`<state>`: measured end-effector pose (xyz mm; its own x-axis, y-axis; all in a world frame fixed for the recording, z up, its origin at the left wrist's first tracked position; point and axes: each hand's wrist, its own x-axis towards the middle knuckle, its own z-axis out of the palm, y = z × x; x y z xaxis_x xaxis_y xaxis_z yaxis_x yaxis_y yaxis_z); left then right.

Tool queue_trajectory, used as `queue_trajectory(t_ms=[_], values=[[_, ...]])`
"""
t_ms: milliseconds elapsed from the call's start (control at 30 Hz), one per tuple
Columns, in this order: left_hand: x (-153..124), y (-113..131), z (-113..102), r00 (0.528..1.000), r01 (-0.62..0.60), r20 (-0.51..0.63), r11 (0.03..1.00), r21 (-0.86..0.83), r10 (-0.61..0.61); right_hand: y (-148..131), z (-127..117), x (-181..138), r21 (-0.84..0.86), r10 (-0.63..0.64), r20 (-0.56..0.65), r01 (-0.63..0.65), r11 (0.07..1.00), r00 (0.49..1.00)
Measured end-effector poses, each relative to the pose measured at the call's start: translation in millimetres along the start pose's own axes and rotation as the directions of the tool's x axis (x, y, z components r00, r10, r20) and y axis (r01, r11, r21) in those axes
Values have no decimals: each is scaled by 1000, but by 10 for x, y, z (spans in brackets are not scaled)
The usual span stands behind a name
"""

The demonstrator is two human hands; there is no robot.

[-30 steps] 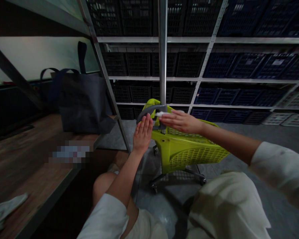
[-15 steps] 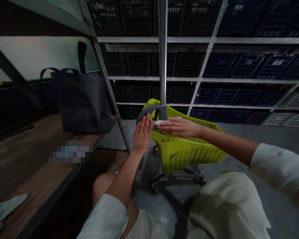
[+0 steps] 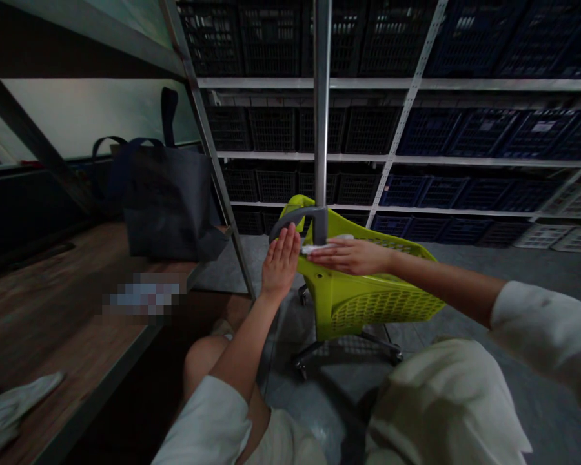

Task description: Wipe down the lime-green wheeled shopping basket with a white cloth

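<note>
A yellow-green shopping basket cart (image 3: 363, 303) on casters stands in front of my knees. My left hand (image 3: 281, 263) lies with fingers stretched out over the end of its curved grey handle (image 3: 295, 216). My right hand (image 3: 351, 256) is flat, palm turned down, over the cart's near rim. Under its fingers a white cloth (image 3: 312, 248) shows at the fingertips and along the far edge; the palm hides the rest. An upright metal pole (image 3: 321, 116) meets the grey fitting just beyond my hands.
On the left, a wooden shelf (image 3: 91, 361) holds a dark tote bag (image 3: 169, 200), a blurred-out item (image 3: 142, 297) and white fabric (image 3: 19, 407). Metal racks (image 3: 401, 157) with black and blue crates (image 3: 430, 129) fill the background. Grey floor tiles (image 3: 469, 271) surround the cart.
The right hand and white cloth have shifted slightly down relative to the cart's fitting. My left hand stays on the handle. The whole view has moved a little.
</note>
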<state>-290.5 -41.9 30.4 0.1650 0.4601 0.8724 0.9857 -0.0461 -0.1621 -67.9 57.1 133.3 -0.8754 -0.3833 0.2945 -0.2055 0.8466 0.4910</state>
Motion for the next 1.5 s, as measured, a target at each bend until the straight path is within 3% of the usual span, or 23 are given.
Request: queue_trajectory(t_ms=[100,233,300,433,500,567,667,733,967,1200,1267,1400,1500], values=[[-3,-2,3,1000,6,18,1000,3,-6,85,-96,24,-9,-9,3,9,1000,1000],[-7,-3,6,1000,6,15,1000,-15,-5,343,-403,183,-74,188,-83,-194,978,979],[-8,-2,4,1000,2,6,1000,-16,-1,317,-377,188,-45,222,-95,-227,973,970],[-10,-6,0,1000,-3,-2,1000,-11,3,45,-62,44,43,7,-31,-6,999,999],[-12,-9,0,1000,3,25,1000,-28,-3,9,-21,10,47,-62,-4,62,997,998],[-14,-9,0,999,9,45,999,-32,-8,105,-136,47,-16,2,-21,-2,1000,1000],[-14,1,-4,1000,7,28,1000,-7,-6,326,-397,156,-114,199,-74,-206,972,977],[-14,9,-11,1000,9,14,1000,-1,-9,363,-433,175,-116,254,-79,-262,958,964],[-6,11,-35,997,28,74,999,-46,-24,-39,85,-76,57,-16,43,13,998,999],[-5,13,-26,998,29,52,999,-26,-28,319,-355,222,-132,141,-131,-158,979,981],[-2,13,-25,999,22,40,1000,-13,-21,247,-270,194,-120,132,-145,-150,981,981],[6,13,-36,998,22,60,999,-49,-19,6,35,-4,-11,-6,-55,5,1000,998],[7,15,-39,998,23,59,998,-51,-20,76,-36,-13,-9,6,-37,-6,1000,999]])
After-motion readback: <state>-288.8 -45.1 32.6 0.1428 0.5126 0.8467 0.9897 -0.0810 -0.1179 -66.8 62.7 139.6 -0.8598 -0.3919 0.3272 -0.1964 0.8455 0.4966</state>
